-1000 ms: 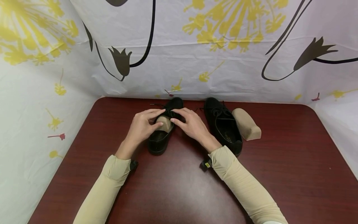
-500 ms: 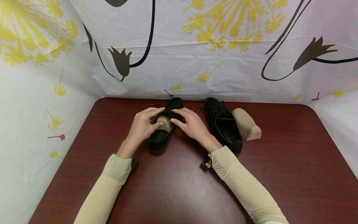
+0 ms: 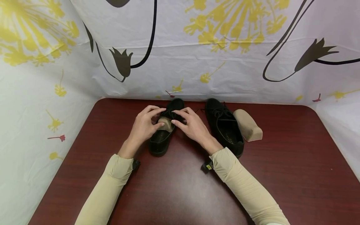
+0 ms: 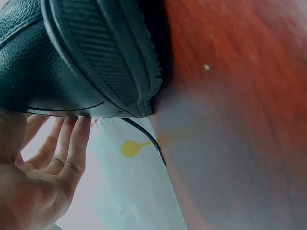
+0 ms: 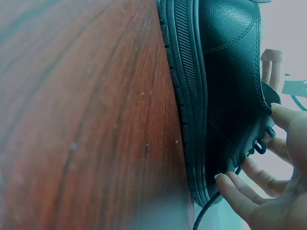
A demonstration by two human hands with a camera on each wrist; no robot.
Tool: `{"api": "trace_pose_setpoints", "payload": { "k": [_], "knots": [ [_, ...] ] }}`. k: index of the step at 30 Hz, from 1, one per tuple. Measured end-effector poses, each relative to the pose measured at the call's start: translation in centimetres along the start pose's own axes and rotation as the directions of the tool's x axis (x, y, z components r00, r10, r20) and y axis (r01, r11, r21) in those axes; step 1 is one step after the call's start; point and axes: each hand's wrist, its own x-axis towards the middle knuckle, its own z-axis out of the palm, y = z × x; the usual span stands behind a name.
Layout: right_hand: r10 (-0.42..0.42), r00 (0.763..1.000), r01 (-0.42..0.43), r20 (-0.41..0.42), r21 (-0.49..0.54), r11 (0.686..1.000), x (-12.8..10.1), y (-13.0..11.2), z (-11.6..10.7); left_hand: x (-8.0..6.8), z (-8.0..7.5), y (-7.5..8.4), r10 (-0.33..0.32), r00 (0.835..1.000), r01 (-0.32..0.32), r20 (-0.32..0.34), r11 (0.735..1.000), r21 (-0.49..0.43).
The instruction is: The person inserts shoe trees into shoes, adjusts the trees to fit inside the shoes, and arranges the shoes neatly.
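Note:
A black lace-up shoe (image 3: 159, 146) stands on the table with its toe toward the back wall. In its opening sits a beige moulded shoe insert (image 3: 166, 124). On the shoe's left side is my left hand (image 3: 142, 126), thumb by the insert and fingers over the laces. My right hand (image 3: 194, 126) mirrors it from the right. Seen from the right wrist, that hand's thumb (image 5: 284, 115) touches the tongue edge while its fingers rest along the lacing. The left wrist view shows loosely extended fingers (image 4: 69, 148) behind the shoe; the thumb is hidden there.
A second black shoe (image 3: 215, 109) stands to the right, its opening uncovered. Against its outer side lies another beige insert (image 3: 247, 125). The patterned cloth wall (image 3: 194, 72) meets the back edge of the dark red table (image 3: 174, 190). A loose lace (image 4: 146, 132) hangs by the first shoe.
My left hand has shifted very slightly, its knuckles a little higher. The right hand, both shoes and the loose insert look unmoved.

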Motion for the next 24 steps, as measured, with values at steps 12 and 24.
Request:
{"api": "trace_pose_setpoints", "payload": {
  "k": [12, 24],
  "knots": [
    [-0.009, 1.000, 0.008, -0.011, -0.045, 0.999, 0.00, -0.06, -0.07, 0.30, -0.19, 0.16, -0.020, 0.999, 0.019, 0.031, 1.000, 0.015],
    [-0.008, 1.000, 0.008, 0.015, -0.032, 0.999, 0.12, -0.08, -0.10, 0.56, -0.54, -0.19, -0.042, 0.995, 0.042, 0.091, 0.999, 0.001]
  ]
}}
